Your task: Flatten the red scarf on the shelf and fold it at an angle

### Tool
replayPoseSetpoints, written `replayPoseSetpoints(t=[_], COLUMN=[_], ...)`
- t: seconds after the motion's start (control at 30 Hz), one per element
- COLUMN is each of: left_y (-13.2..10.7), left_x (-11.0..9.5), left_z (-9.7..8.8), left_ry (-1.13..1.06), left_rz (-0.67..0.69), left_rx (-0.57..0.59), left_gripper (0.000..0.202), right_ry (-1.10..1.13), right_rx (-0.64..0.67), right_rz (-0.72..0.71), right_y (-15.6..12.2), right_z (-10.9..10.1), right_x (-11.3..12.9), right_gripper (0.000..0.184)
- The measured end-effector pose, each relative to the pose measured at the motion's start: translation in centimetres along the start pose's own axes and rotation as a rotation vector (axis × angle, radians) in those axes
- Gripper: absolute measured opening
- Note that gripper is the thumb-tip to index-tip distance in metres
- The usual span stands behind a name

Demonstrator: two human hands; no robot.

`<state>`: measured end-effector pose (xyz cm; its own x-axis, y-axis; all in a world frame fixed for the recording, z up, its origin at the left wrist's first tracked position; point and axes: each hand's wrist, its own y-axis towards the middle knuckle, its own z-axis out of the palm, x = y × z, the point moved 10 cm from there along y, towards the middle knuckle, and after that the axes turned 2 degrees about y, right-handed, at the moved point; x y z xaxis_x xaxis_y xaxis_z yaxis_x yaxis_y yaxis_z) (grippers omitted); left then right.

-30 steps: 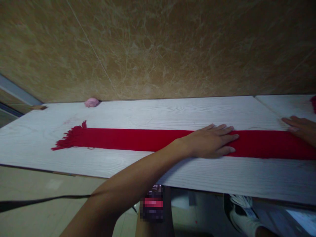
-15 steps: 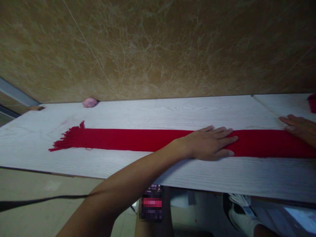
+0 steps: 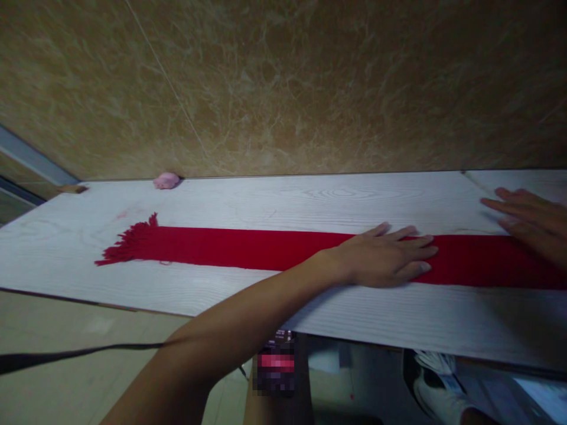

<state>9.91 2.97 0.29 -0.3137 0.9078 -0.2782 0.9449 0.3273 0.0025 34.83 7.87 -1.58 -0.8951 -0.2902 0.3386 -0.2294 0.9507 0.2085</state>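
A long red scarf (image 3: 248, 248) lies flat along a white wood-grain table (image 3: 274, 203), its fringed end (image 3: 126, 245) to the left. My left hand (image 3: 385, 262) rests palm down on the scarf, fingers stretched flat and pointing right. My right hand (image 3: 529, 221) comes in at the right edge, fingers spread flat, hovering or resting at the scarf's far edge and the bare table. Neither hand holds anything.
A small pink object (image 3: 166, 180) sits at the table's back edge against the brown marbled wall (image 3: 283, 82). A black strap (image 3: 80, 353) hangs over the floor on the left. A white shoe (image 3: 436, 383) shows under the table's near edge.
My right hand has slid left and a little farther along the scarf's far edge. My left hand has stayed flat on the scarf, shifting slightly right.
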Motion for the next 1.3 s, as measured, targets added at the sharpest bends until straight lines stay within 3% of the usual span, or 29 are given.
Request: replayPoseSetpoints(t=[0.13, 0.23, 0.37, 0.47, 0.67, 0.87, 1.1, 1.3], left_y=[-0.1, -0.3, -0.4, -0.6, -0.7, -0.8, -0.8, -1.3], left_x=[1.3, 2.1, 1.9, 1.8, 1.7, 1.5, 1.0, 1.0], left_z=[-1.1, -1.2, -0.2, 0.4, 0.4, 0.4, -1.1, -0.4], left_ry=[-0.026, 0.012, 0.095, 0.11, 0.096, 0.109, 0.074, 0.094], left_rz=[-0.058, -0.133, -0.166, -0.179, -0.18, -0.171, -0.059, -0.077], left_rx=[-0.118, -0.162, -0.093, -0.017, 0.014, 0.0, -0.155, -0.081], left_gripper=[0.049, 0.049, 0.062, 0.066, 0.069, 0.069, 0.056, 0.061], right_ry=[-0.029, -0.033, -0.126, -0.15, -0.108, -0.117, -0.12, -0.081], right_rx=[-0.01, 0.073, 0.128, 0.127, 0.074, 0.098, 0.08, 0.046], right_rz=[-0.081, -0.108, -0.14, -0.158, -0.18, -0.185, -0.195, -0.221], right_y=[0.8, 0.5, -0.1, -0.2, -0.4, -0.4, -0.6, -0.6], right_z=[2.3, 4.8, 6.6, 6.8, 6.3, 6.5, 6.6, 6.7], right_x=[9.6, 12.7, 12.8, 12.7, 12.8, 13.0, 12.5, 12.5], right_gripper=[0.068, 0.065, 0.07, 0.071, 0.07, 0.07, 0.07, 0.065])
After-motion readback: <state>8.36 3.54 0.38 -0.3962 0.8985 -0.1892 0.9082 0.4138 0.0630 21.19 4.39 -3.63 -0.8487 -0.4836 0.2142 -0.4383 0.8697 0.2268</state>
